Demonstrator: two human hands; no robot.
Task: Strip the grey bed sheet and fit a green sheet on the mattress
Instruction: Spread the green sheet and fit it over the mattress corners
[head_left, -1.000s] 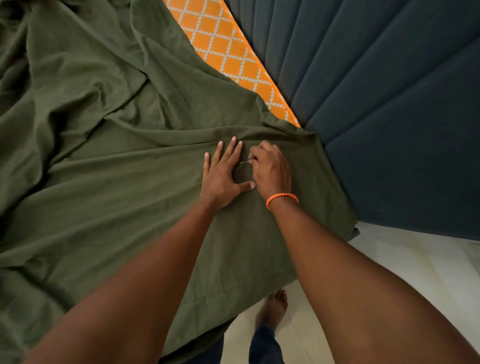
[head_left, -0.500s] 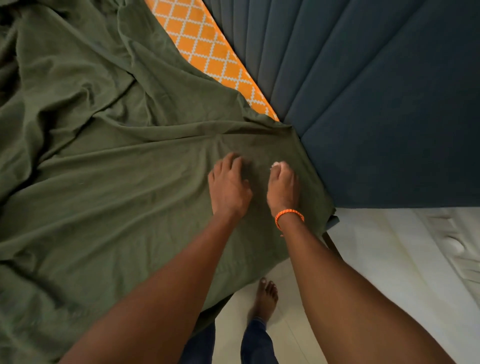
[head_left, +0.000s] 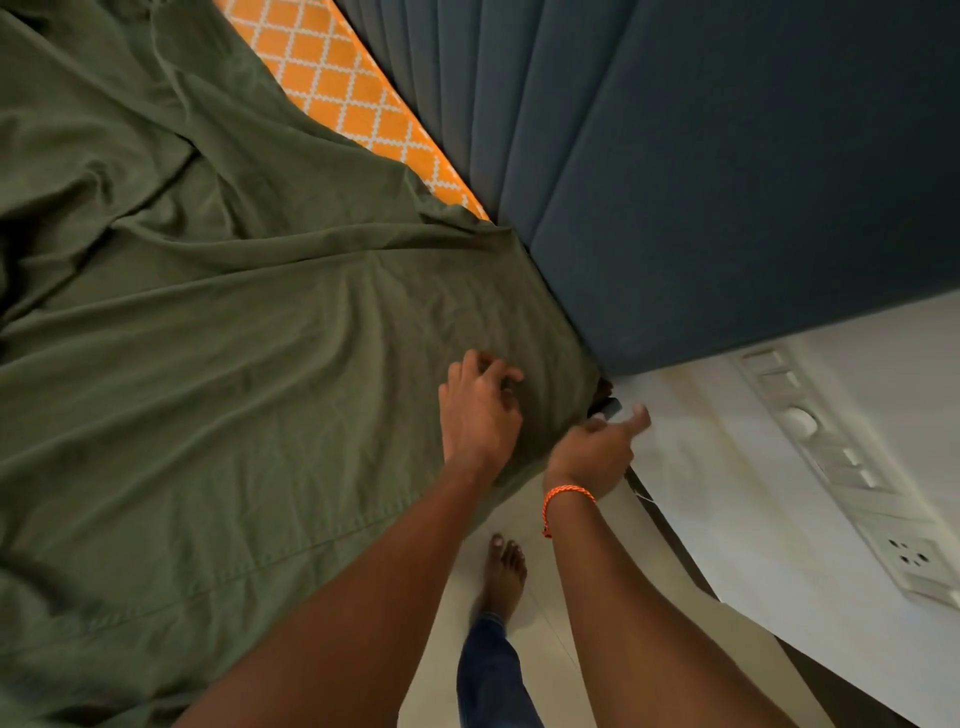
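Left hand (head_left: 480, 410) rests with curled fingers on the green sheet (head_left: 218, 364), apparently bunching or pinning it at the mattress corner; right hand (head_left: 597, 447) reaches just beyond the edge, fingers loosely extended, whether it holds cloth I cannot tell. Further up, the orange patterned mattress (head_left: 337, 88) lies uncovered beside the blue headboard (head_left: 701, 182), which crowds the corner; a wall switch panel (head_left: 831, 457) sits right.

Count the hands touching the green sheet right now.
1. The left hand rests on the green sheet near the mattress corner. The right hand sits at the sheet's edge beside it; contact unclear.
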